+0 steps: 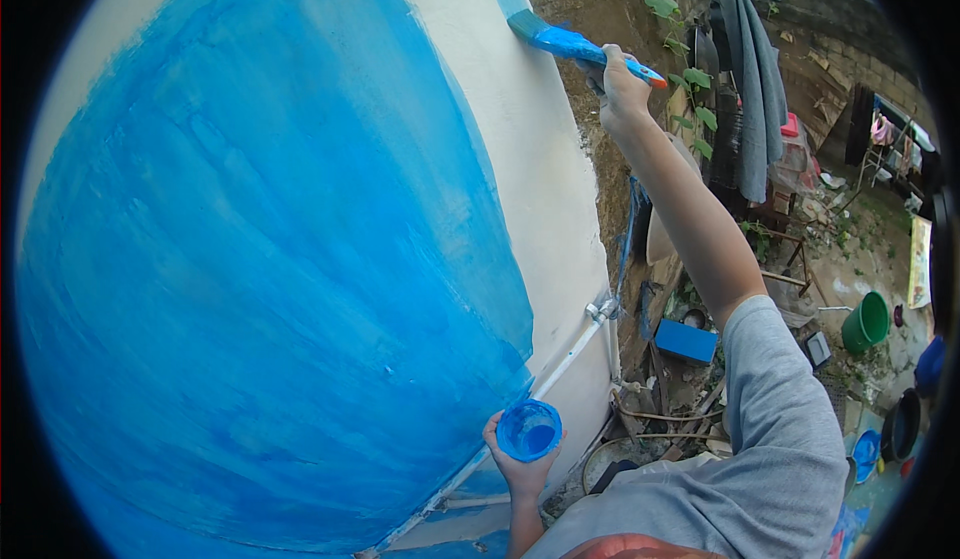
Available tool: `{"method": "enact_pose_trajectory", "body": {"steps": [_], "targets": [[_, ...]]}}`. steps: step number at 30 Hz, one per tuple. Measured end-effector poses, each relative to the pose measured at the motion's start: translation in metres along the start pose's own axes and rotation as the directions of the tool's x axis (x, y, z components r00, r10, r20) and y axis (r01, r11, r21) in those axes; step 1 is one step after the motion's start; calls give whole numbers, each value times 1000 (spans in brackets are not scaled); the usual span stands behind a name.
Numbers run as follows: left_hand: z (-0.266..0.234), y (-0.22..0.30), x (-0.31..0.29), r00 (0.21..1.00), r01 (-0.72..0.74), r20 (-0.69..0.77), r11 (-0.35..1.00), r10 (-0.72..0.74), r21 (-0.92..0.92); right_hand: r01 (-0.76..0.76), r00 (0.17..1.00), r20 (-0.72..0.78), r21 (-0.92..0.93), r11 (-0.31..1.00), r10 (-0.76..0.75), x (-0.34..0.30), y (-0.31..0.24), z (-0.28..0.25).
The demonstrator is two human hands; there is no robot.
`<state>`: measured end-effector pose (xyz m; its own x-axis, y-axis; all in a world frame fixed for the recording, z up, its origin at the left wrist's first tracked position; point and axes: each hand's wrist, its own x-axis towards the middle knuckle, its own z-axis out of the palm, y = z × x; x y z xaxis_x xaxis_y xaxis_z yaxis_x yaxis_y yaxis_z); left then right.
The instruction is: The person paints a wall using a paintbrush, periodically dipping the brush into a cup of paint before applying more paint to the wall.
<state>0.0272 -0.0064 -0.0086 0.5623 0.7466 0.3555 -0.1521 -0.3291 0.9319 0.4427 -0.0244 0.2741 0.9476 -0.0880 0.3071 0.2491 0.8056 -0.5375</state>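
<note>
paintbrush is likely handling light, stiff-handled but soft and paint-slick at the bristles, so the handle is suiting a grip, and the fingers of the right hand are clamping it there. it is sitting at the wall's upper right edge, bristles pointing left and slightly up, long axis sloping gently down rightward; the left hand is holding a blue cup.

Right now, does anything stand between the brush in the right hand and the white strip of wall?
Nothing visible does: the brush in the right hand overlaps the white strip at its upper right edge, though contact is unclear. The pipe lies lower down.
</note>
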Motion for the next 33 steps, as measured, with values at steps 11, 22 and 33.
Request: {"method": "enact_pose_trajectory", "body": {"steps": [11,22,33], "targets": [[13,-4,5,999,-19,30,999,20,-43,43,996,66,262,964,-62,49,-64,106],[9,-12,-4,997,-25,68,999,23,35,-118,993,21,-22,993,119,-74,24,-52],[10,-12,-10,998,13,67,1000,-12,-6,-82,993,87,58,995,77,-44,2,-33]]}}
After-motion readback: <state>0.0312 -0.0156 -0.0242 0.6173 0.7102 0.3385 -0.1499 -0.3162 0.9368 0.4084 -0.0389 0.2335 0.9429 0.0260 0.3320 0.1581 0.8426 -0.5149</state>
